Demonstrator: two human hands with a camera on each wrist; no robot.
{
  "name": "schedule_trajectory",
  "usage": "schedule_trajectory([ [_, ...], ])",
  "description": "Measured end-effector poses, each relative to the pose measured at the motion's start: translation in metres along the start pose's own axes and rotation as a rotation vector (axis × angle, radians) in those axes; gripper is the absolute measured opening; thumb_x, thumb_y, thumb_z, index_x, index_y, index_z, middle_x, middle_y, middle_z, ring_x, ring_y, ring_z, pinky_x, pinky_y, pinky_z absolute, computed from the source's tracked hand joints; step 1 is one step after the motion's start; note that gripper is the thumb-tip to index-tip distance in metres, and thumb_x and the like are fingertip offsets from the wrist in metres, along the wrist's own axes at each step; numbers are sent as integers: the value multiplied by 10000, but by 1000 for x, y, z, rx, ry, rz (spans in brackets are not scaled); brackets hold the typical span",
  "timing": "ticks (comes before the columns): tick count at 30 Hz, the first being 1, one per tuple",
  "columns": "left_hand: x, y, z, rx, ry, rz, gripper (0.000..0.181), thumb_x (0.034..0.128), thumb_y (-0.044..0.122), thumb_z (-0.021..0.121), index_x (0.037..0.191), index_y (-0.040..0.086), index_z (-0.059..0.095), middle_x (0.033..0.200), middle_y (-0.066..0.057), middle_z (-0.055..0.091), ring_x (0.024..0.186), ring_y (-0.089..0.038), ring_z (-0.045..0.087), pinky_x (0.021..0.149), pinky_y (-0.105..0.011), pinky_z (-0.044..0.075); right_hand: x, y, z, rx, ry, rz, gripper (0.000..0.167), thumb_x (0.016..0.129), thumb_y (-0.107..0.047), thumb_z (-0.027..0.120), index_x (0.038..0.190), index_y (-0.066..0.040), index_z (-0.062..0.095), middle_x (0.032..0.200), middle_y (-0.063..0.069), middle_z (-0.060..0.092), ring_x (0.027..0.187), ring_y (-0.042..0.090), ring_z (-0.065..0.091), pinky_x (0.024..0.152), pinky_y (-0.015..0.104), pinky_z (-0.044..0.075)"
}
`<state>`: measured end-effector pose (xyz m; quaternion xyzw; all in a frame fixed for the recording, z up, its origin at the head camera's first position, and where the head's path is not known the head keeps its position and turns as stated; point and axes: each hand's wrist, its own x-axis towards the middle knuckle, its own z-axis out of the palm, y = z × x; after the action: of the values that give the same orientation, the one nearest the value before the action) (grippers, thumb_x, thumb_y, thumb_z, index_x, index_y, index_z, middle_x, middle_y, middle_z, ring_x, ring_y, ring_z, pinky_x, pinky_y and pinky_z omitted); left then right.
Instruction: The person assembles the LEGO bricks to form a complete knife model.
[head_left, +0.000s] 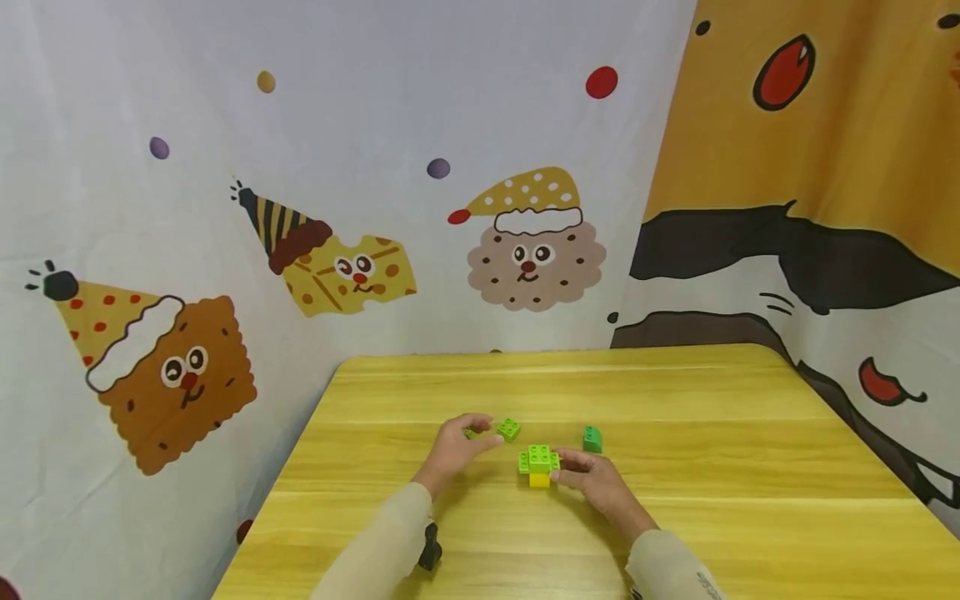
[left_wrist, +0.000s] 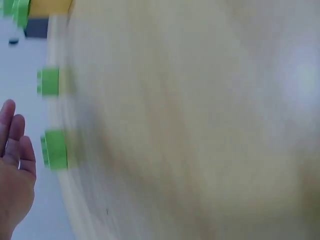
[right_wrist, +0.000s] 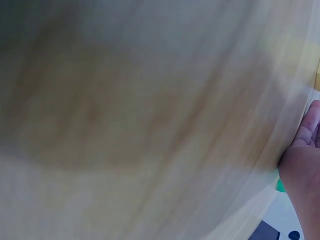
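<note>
A small build of toy bricks (head_left: 538, 458), light green on top with a yellow brick (head_left: 538, 480) below, stands on the table. My right hand (head_left: 596, 482) pinches its right side between thumb and fingers; the right wrist view hides this grip. My left hand (head_left: 456, 450) is held off to the left, thumb and fingers apart, holding nothing. Close to its fingertips lies a light green brick (head_left: 508, 429). Another light green brick (head_left: 470, 433) shows partly behind the hand. In the left wrist view, two green bricks (left_wrist: 55, 149) sit beside the hand.
A darker green brick (head_left: 592, 438) with a curved side lies just beyond my right hand. The wood-grain table (head_left: 750, 450) reaches back to a cloth (head_left: 360, 125) printed with cartoon food. A black device (head_left: 431, 547) shows at my left sleeve.
</note>
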<state>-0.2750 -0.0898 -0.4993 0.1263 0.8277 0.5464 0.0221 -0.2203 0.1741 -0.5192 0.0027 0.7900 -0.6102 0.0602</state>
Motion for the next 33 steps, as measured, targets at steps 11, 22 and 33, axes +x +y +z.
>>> schedule_trajectory([
  [11,12,-31,-28,-54,191,-88,564,867,288,794,1323,13,607,1225,-184,607,1097,-277,530,917,-446,473,1,1,-1,0,-4,-2,453,857,-203,794,1268,-54,676,1181,98,658,1085,261,595,890,416,514],
  [22,16,-35,-33,5,111,-152,553,884,242,779,1342,-1,587,1235,-157,596,1131,-312,544,938,-477,470,2,1,1,23,5,17,462,837,-206,812,1255,-59,683,1125,65,668,1052,229,603,890,415,509],
  [33,19,-38,-27,49,110,-177,500,871,198,790,1286,-21,616,1210,-149,620,1119,-312,562,929,-462,480,4,3,0,21,2,9,475,828,-219,820,1253,-55,684,1119,62,677,1050,228,609,891,420,508],
])
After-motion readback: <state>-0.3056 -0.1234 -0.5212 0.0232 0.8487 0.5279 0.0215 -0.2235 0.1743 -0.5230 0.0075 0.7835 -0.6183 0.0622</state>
